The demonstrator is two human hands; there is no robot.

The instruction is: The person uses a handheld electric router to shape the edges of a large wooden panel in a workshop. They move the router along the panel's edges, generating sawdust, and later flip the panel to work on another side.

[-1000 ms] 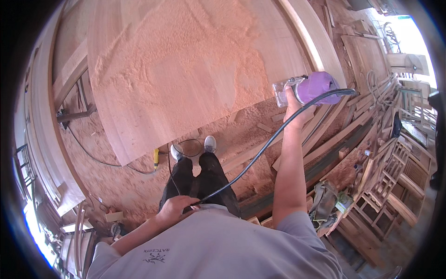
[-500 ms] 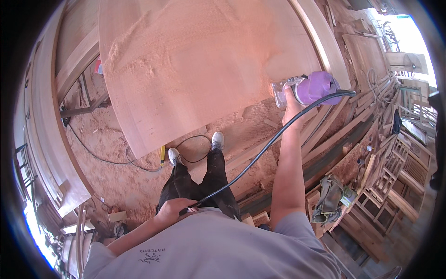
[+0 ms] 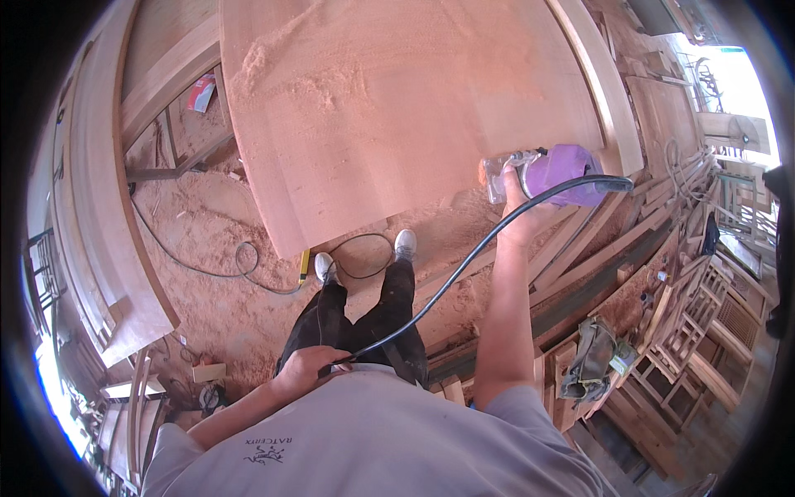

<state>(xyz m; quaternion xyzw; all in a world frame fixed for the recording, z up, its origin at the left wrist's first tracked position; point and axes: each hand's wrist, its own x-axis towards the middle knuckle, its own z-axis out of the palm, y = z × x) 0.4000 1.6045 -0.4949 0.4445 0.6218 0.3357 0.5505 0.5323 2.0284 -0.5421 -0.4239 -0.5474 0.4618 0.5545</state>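
Observation:
My right hand is wrapped round a purple handheld trim router with a clear base. Its base is at the near right edge of a large wooden panel, which is strewn with sawdust and shavings. From the router's rear end a thick black power cable curves down across my body. At my waist, my left hand is closed round that cable, with the fingers partly hidden against the shirt.
Long boards stand on the left. A yellow-and-black tool touches a cord on the dusty floor near my shoes. Timber strips lie to the right, beside a green-grey bag and stacked wooden frames.
The panel and surroundings have shifted rightward in view as my head moved. Both grips stay the same; the router sits slightly lower in the picture.

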